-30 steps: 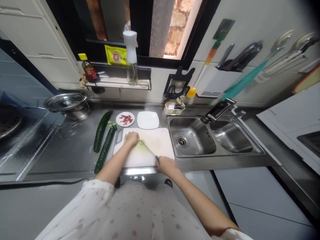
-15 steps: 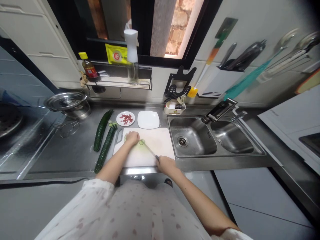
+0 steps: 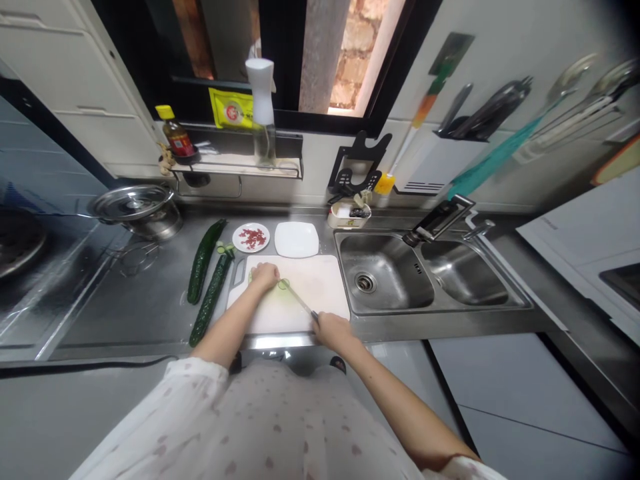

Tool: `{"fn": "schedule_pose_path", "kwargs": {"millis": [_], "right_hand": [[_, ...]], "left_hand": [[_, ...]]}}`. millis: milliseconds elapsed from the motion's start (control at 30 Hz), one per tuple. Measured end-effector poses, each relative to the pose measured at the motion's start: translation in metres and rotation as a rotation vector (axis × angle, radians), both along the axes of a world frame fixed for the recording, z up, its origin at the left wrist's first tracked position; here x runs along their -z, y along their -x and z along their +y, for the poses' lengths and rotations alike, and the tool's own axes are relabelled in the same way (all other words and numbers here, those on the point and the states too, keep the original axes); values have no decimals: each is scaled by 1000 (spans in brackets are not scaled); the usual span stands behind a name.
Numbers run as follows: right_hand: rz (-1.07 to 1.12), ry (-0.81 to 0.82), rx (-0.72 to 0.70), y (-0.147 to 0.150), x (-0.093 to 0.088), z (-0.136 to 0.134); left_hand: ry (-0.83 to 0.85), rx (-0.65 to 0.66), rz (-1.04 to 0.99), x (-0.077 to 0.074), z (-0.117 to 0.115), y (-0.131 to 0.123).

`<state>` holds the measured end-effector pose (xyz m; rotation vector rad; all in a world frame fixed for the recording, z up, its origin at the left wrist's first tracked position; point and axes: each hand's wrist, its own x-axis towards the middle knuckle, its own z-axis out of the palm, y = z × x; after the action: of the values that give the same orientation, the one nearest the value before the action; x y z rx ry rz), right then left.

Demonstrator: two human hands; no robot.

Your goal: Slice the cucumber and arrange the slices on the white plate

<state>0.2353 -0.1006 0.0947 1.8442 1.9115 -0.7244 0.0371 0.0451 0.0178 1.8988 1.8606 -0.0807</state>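
Observation:
On the white cutting board, my left hand is closed with curled fingers over a cucumber piece, mostly hidden beneath it; pale green shows at the hand's left edge. A thin cucumber slice lies just right of these fingers, against the tip of the knife. My right hand is wrapped round the knife's dark handle near the board's front right. The blade points up and left toward my left hand. Left of the board lie a whole cucumber and a second cucumber with small cut ends by its top.
Behind the board stand a small plate of chopped red bits and a square white plate. A double sink adjoins the board on the right. A lidded steel pot is at the back left, below a shelf holding bottles.
Both hands, the knife and the slice stay in practically the same place. Only a very slight shift of the view shows.

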Motion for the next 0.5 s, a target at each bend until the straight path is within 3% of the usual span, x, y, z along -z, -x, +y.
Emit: {"fn": "schedule_pose_path", "kwargs": {"millis": [500], "right_hand": [[-17, 2, 33, -13, 6, -22]], "left_hand": [[-27, 39, 33, -2, -10, -2]]}}
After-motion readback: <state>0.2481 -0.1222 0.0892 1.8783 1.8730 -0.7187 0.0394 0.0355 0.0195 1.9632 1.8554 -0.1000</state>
